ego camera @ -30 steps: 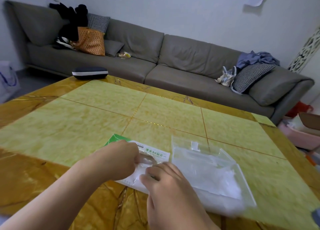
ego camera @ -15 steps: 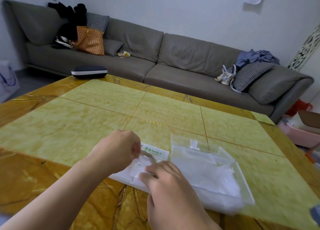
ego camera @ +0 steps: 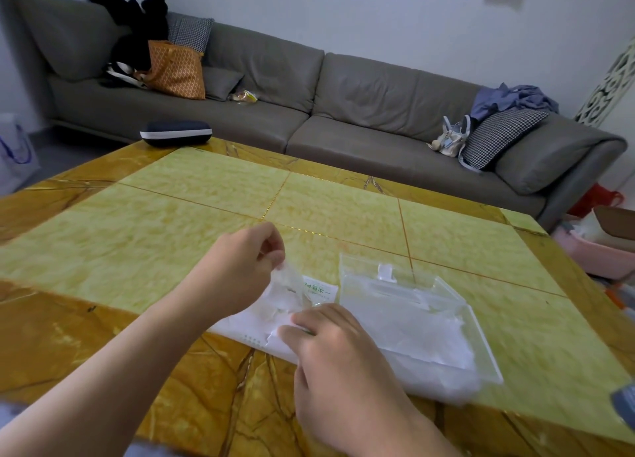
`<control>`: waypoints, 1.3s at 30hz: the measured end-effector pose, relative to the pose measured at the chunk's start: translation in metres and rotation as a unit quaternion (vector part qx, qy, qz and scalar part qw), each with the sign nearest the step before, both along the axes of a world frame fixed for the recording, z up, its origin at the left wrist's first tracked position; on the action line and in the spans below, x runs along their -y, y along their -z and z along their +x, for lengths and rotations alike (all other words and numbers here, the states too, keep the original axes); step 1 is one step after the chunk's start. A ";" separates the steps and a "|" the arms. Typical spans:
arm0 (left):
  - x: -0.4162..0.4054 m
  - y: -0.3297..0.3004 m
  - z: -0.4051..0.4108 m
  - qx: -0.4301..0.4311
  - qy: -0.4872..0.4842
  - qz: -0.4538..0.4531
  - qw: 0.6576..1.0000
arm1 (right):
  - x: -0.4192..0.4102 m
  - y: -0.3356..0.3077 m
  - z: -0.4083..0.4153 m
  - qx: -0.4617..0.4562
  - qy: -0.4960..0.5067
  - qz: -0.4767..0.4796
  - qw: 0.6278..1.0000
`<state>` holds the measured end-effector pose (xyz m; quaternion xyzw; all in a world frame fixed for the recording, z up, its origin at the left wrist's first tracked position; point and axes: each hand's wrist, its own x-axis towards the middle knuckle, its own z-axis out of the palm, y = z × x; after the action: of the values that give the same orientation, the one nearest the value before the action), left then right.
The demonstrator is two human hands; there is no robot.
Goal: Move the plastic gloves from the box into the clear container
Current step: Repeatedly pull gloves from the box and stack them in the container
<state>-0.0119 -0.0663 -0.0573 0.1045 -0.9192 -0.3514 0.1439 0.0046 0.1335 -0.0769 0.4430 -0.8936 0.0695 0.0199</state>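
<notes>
1. While the left hand point(ego camera: 237, 271) hangs just above the surface point(ego camera: 171, 216), its fingers point(ego camera: 271, 247) are curled in tight and, with the thumb, pinch the top of a thin plastic glove point(ego camera: 283, 293).
2. Glove is translucent and crumpled; it runs from the pinch down to the box point(ego camera: 247, 329) opening. Lower end is still at the box.
3. Box is flat, white, with green print on the far flap; it lies on the surface under and between both hands.
4. Right hand point(ego camera: 343, 357) is palm down on the near right part of the box. Fingers bent slightly, close together, tips pressing the box top beside the opening. No curl round anything seen.
5. Right thumb is at the torn edge of the box; exact contact is hard to tell.
6. Clear container point(ego camera: 457, 319) sits on the surface just right of the box, touching or almost touching it, cannot tell which. White clasp tab at its far edge.
7. Inside the container is a whitish layer of plastic gloves point(ego camera: 422, 339); some of it bulges past the near edge.
8. Surface is yellow-green marble panels with an amber border.
9. Dark glasses case point(ego camera: 176, 133) is on the far left corner of the surface, well apart from the hands.
10. Grey sofa point(ego camera: 343, 113) is behind the surface, with an orange bag point(ego camera: 177, 71) at the left and a checked cushion point(ego camera: 498, 135) at the right.
</notes>
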 end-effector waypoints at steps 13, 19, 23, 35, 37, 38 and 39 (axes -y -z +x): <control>-0.007 -0.018 0.006 -0.112 -0.043 0.180 0.976 | -0.002 -0.006 0.004 -0.007 0.002 0.000 1.000; -0.020 -0.020 0.010 -0.100 0.022 0.181 0.978 | 0.000 -0.001 0.002 -0.023 -0.008 0.004 1.000; -0.033 -0.025 0.012 -0.139 0.056 0.224 0.963 | 0.002 0.002 0.000 -0.009 -0.015 0.009 1.000; -0.011 -0.041 0.009 -0.179 0.094 0.733 0.650 | -0.009 -0.012 -0.006 0.071 0.064 -0.233 0.968; -0.008 -0.033 0.006 -0.170 0.091 0.741 0.644 | -0.014 -0.016 -0.012 0.074 0.119 -0.362 0.922; -0.007 -0.028 0.006 -0.170 0.095 0.740 0.643 | -0.016 -0.020 -0.015 0.096 0.142 -0.411 0.895; -0.004 -0.024 0.005 -0.158 0.114 0.747 0.636 | -0.018 -0.026 -0.017 0.140 0.162 -0.444 0.870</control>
<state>-0.0072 -0.0618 -0.0335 0.0140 -0.3111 -0.9429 0.1183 -0.0125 0.1514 -0.0513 0.2220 -0.8211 0.5161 0.1005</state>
